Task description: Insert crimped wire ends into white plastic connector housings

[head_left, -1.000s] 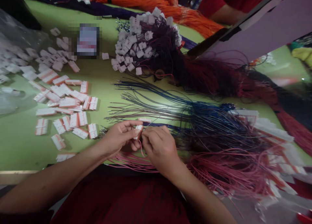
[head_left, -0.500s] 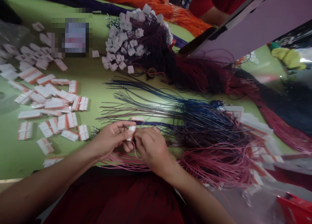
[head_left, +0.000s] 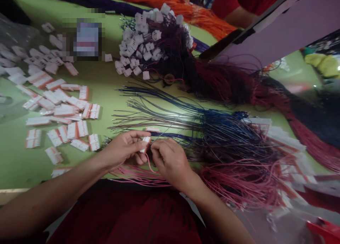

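Observation:
My left hand pinches a small white and orange connector housing between thumb and fingers. A pink wire comes out of its lower end and curves toward my right hand. The right fingers are pressed together just right of the housing, on a thin grey wire that loops up behind them; its tip is too small to make out. Right behind the hands lies another orange-white connector. Pink wires run beneath both wrists.
Loose white-orange connectors are scattered at the left. Blue and dark wires and a pink wire bundle lie at the right. Behind are dark red wires with white plugs, orange wires, a slanted panel and another person's arm.
The whole view has shifted slightly, so things appear farther right. My right fingertips are a little farther from the connector housing. Both hands keep their hold.

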`<action>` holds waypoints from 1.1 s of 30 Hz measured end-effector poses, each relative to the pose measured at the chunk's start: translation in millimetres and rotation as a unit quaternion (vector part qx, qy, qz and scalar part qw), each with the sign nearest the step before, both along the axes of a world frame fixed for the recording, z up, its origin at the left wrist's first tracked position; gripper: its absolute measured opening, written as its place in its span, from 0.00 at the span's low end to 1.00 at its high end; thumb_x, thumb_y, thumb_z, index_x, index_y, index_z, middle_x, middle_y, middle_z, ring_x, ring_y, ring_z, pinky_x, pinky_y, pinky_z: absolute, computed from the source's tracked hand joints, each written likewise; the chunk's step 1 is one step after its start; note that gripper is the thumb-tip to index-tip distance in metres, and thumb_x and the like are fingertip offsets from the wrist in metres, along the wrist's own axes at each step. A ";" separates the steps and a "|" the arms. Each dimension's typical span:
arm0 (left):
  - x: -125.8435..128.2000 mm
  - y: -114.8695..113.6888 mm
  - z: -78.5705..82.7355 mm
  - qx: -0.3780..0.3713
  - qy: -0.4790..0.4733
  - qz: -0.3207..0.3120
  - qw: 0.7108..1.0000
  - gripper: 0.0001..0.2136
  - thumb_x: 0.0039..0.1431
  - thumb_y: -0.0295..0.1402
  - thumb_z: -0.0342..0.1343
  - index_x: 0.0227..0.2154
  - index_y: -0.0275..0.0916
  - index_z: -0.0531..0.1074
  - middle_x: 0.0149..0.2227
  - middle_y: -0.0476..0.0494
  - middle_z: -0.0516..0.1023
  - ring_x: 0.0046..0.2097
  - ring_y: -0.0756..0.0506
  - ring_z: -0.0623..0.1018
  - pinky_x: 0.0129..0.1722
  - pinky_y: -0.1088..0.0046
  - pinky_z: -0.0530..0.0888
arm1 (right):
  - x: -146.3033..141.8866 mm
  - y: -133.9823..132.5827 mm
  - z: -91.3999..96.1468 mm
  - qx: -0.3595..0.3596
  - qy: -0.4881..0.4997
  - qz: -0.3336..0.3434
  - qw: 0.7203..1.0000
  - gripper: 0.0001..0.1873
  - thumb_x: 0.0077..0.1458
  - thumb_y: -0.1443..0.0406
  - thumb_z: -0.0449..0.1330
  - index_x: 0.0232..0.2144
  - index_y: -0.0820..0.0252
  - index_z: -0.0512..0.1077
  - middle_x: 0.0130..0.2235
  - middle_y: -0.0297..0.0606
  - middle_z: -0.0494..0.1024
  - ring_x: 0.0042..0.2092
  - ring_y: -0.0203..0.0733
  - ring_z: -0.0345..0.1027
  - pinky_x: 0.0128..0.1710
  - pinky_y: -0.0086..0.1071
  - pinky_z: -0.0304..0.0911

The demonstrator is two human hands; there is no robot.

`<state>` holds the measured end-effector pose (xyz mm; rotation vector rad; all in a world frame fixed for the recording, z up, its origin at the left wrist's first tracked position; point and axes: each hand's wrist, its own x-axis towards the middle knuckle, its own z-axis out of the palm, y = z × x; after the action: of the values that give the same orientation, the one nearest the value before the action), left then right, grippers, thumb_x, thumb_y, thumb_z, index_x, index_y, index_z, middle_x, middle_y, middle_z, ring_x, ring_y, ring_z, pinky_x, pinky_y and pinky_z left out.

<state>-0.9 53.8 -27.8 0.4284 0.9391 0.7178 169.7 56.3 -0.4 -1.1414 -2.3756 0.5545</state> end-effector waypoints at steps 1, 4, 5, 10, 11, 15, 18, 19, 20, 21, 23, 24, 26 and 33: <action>0.2 0.8 0.1 -0.006 -0.009 -0.001 1.000 0.17 0.50 0.33 0.64 0.42 0.34 0.70 0.18 0.49 0.76 0.19 0.50 0.75 0.20 0.78 0.71 | 1.6 0.4 -0.1 0.006 0.004 0.008 1.000 0.10 0.55 0.72 0.52 0.26 0.58 0.69 0.29 0.38 0.78 0.30 0.38 0.70 0.34 0.31 0.62; 0.8 2.8 0.1 -0.019 -0.041 -0.003 0.999 0.15 0.50 0.32 0.64 0.40 0.34 0.71 0.19 0.49 0.75 0.19 0.51 0.75 0.19 0.78 0.70 | 5.6 1.7 -3.2 0.019 -0.007 0.017 1.000 0.10 0.55 0.73 0.52 0.26 0.57 0.69 0.29 0.38 0.78 0.30 0.38 0.70 0.33 0.32 0.61; 0.8 3.2 0.1 -0.019 -0.047 0.000 0.999 0.14 0.50 0.31 0.63 0.40 0.34 0.71 0.19 0.50 0.75 0.19 0.51 0.75 0.19 0.79 0.70 | 6.1 2.2 -4.8 0.022 -0.016 0.018 0.999 0.10 0.55 0.73 0.52 0.26 0.57 0.69 0.29 0.38 0.78 0.30 0.39 0.70 0.33 0.32 0.60; 0.0 3.4 3.4 0.001 -0.031 -0.001 1.000 0.13 0.51 0.30 0.63 0.39 0.34 0.71 0.18 0.50 0.75 0.19 0.51 0.75 0.20 0.77 0.71 | 2.8 4.1 -8.2 0.038 -0.009 0.026 0.999 0.12 0.56 0.72 0.52 0.24 0.57 0.69 0.27 0.39 0.77 0.29 0.39 0.69 0.32 0.33 0.59; -0.3 3.2 4.8 0.013 -0.024 -0.002 1.000 0.13 0.51 0.31 0.62 0.39 0.34 0.70 0.18 0.50 0.75 0.19 0.50 0.75 0.21 0.76 0.71 | 2.2 4.1 -7.8 0.038 -0.002 0.024 0.999 0.12 0.56 0.72 0.52 0.23 0.57 0.69 0.26 0.38 0.77 0.28 0.39 0.68 0.32 0.33 0.59; -1.2 2.1 9.5 0.064 0.009 0.000 0.998 0.15 0.52 0.31 0.61 0.42 0.33 0.69 0.20 0.51 0.75 0.21 0.51 0.76 0.23 0.76 0.72 | 2.2 0.6 -6.1 0.015 0.006 -0.020 1.000 0.09 0.57 0.71 0.54 0.26 0.58 0.70 0.27 0.37 0.76 0.29 0.39 0.68 0.32 0.33 0.59; -0.6 1.6 10.9 0.072 0.034 -0.006 0.997 0.16 0.52 0.31 0.61 0.43 0.33 0.67 0.21 0.52 0.76 0.21 0.52 0.76 0.22 0.79 0.71 | 3.6 -3.9 -7.2 -0.028 0.035 -0.042 0.998 0.07 0.57 0.71 0.54 0.30 0.60 0.71 0.29 0.38 0.75 0.32 0.38 0.68 0.33 0.32 0.61; -0.1 1.5 11.1 0.073 0.040 -0.010 0.996 0.16 0.52 0.31 0.61 0.43 0.33 0.67 0.21 0.52 0.76 0.21 0.52 0.76 0.21 0.79 0.70 | 4.1 -5.2 -7.9 -0.045 0.053 -0.046 0.997 0.06 0.57 0.71 0.54 0.31 0.60 0.71 0.29 0.37 0.74 0.32 0.38 0.67 0.33 0.31 0.61; 0.4 1.5 11.4 0.074 0.044 -0.016 0.996 0.17 0.51 0.31 0.61 0.43 0.33 0.67 0.21 0.51 0.76 0.21 0.52 0.76 0.20 0.80 0.70 | 4.6 -6.4 -8.6 -0.061 0.072 -0.053 0.994 0.06 0.57 0.71 0.54 0.31 0.59 0.70 0.29 0.36 0.74 0.32 0.37 0.67 0.33 0.30 0.61; 0.9 1.5 11.7 0.075 0.046 -0.020 0.996 0.18 0.51 0.32 0.61 0.43 0.33 0.66 0.21 0.51 0.76 0.21 0.51 0.76 0.19 0.80 0.69 | 5.1 -7.4 -9.2 -0.076 0.089 -0.061 0.991 0.06 0.56 0.72 0.55 0.30 0.59 0.70 0.28 0.34 0.74 0.31 0.36 0.67 0.32 0.29 0.61; 1.7 1.3 12.2 0.077 0.047 -0.025 0.996 0.18 0.51 0.33 0.61 0.44 0.32 0.66 0.21 0.50 0.77 0.21 0.51 0.76 0.19 0.80 0.70 | 6.1 -8.9 -9.9 -0.102 0.109 -0.082 0.985 0.06 0.55 0.72 0.55 0.29 0.58 0.69 0.28 0.32 0.74 0.31 0.34 0.66 0.33 0.28 0.60; 2.0 1.2 12.3 0.078 0.048 -0.027 0.995 0.18 0.51 0.33 0.61 0.44 0.32 0.66 0.21 0.50 0.77 0.21 0.51 0.76 0.20 0.79 0.70 | 6.5 -9.5 -10.1 -0.112 0.112 -0.090 0.983 0.06 0.54 0.72 0.56 0.29 0.58 0.69 0.28 0.32 0.74 0.30 0.34 0.66 0.33 0.28 0.60; 2.1 0.7 11.9 0.077 0.052 -0.029 0.995 0.19 0.50 0.34 0.61 0.43 0.32 0.66 0.21 0.50 0.77 0.22 0.51 0.76 0.21 0.79 0.71 | 7.1 -10.3 -10.3 -0.125 0.111 -0.098 0.981 0.06 0.53 0.73 0.56 0.28 0.58 0.69 0.28 0.31 0.74 0.30 0.34 0.66 0.33 0.29 0.60; 0.9 -0.5 5.8 0.069 0.047 -0.035 0.996 0.19 0.52 0.34 0.60 0.45 0.33 0.66 0.21 0.49 0.78 0.21 0.52 0.76 0.22 0.79 0.72 | 7.1 -8.3 -10.5 -0.105 0.094 -0.085 0.986 0.07 0.53 0.72 0.55 0.26 0.59 0.69 0.27 0.32 0.76 0.29 0.34 0.66 0.35 0.29 0.59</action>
<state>0.0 53.4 -22.0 0.6171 0.9609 0.7060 176.8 48.0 -10.9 -1.3043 -2.0739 0.8296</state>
